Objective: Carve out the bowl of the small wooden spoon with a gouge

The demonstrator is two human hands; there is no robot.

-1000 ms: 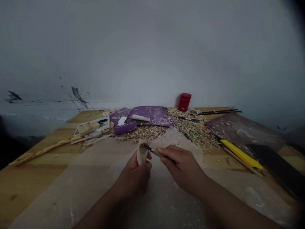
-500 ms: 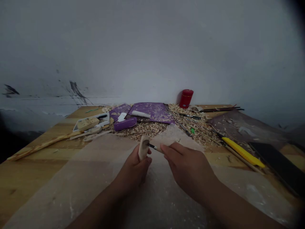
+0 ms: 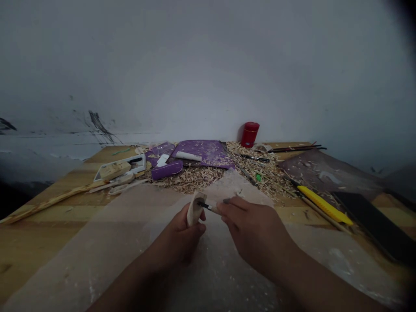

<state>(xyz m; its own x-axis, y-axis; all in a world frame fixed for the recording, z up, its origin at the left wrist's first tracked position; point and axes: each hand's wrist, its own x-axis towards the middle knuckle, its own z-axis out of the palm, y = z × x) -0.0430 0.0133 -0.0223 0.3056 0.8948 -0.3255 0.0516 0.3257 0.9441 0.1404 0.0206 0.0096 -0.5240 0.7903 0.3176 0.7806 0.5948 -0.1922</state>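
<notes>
Pale wooden piece [image 3: 192, 215] and slim tool [image 3: 210, 208], hand-held, above a littered worktop [image 3: 68, 216]

Head view, in order of nearness:

Item, left hand [image 3: 183, 236]: fingers and thumb closed round the lower part of the wooden piece. Its upper end stands free, tilted, with a darkened hollow turned toward the tool; presumably gripped low to leave that hollow exposed and the piece steady.

Item, right hand [image 3: 256, 223]: closed on the slim tool's pale handle, fingertips well forward, probably for fine control. The dark tip is at the hollow; whether it bites cannot be told.

Item, translucent sheet [image 3: 130, 229]: spread beneath both hands, likely to catch debris.

Item, wood shavings [image 3: 195, 178]: heaped beyond the sheet, round a purple mat [image 3: 212, 151], perhaps pushed back to leave working room.

Item, left side: white tray [image 3: 143, 164] bearing a wooden block [image 3: 114, 170]; long stick [image 3: 55, 200] in front.

Item, right side: yellow cutter [image 3: 325, 205] beside a dark slab [image 3: 370, 221], seemingly parked outside the forearms' path.

Item, red canister [image 3: 250, 134]: upright at the back, near the wall [image 3: 195, 65].
</notes>
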